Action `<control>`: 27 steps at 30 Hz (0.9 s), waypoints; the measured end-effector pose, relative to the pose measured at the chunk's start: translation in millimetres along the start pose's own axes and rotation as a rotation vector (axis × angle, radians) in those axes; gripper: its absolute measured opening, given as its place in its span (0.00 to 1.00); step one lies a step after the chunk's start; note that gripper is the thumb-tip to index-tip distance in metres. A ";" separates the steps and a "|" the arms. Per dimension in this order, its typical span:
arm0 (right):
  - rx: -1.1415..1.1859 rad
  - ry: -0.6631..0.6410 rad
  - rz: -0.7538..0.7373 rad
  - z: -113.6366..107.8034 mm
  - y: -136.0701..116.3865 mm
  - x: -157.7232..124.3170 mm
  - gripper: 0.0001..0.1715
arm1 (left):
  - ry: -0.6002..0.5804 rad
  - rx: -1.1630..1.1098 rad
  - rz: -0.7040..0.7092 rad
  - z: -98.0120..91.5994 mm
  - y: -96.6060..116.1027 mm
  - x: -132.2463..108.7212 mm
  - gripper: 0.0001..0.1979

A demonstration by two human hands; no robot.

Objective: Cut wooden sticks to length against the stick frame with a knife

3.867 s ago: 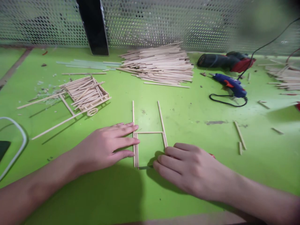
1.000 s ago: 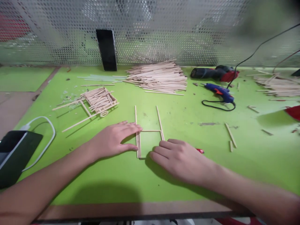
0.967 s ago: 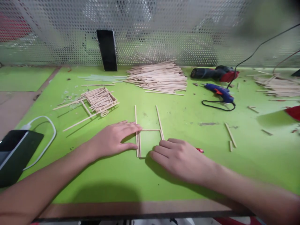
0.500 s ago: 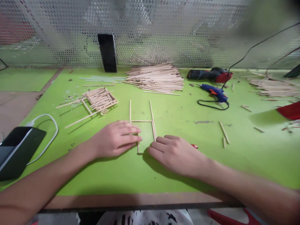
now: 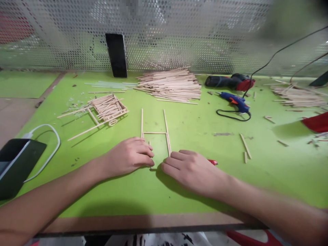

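A frame of thin wooden sticks (image 5: pixel 155 133), shaped like an H, lies flat on the green table in front of me. My left hand (image 5: pixel 134 153) covers its lower left part, with its fingers bent and closed on a short stick (image 5: pixel 149 143) whose upper end pokes out above the fingers. At the frame's lower right, my right hand (image 5: pixel 188 169) rests with curled fingers on the end of the right-hand stick; its fingertips and thumb are hidden. A small red object (image 5: pixel 212 162) shows behind the right hand.
A small stick-built cart (image 5: pixel 109 107) stands at the left. Behind lie a pile of sticks (image 5: pixel 174 85), an upright phone (image 5: pixel 116 55) and a blue glue gun (image 5: pixel 234 100). A dark power bank (image 5: pixel 22 167) with a white cable sits near left; a perforated screen (image 5: pixel 166 37) borders the back.
My left hand has drawn slightly toward me and its fingers have closed in more around the short stick. My right hand stays almost in place at the frame.
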State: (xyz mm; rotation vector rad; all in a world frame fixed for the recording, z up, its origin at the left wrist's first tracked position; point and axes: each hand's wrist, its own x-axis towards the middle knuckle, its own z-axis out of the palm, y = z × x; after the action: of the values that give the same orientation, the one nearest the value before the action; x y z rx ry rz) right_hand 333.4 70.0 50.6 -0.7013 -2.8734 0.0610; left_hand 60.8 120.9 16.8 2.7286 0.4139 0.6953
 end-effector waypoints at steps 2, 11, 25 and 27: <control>0.012 0.003 -0.003 0.6 -0.2 0.2 0.14 | -0.005 -0.009 -0.007 0.0 -0.4 0.1 0.08; 0.034 0.006 -0.026 3.8 2.3 2.9 0.16 | 0.018 -0.040 -0.040 2.7 -0.4 1.4 0.12; 0.035 -0.017 -0.008 7.4 2.3 5.0 0.15 | 0.001 -0.043 -0.025 6.0 -0.5 -1.4 0.09; 0.026 -0.015 -0.006 7.7 2.6 4.5 0.14 | -0.035 -0.049 -0.056 3.3 1.3 -2.1 0.09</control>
State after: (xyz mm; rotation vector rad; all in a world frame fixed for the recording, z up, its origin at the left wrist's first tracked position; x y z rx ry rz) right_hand 329.1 74.4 43.6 -0.6911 -2.8839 0.1027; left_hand 60.9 118.3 13.6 2.6689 0.4570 0.6335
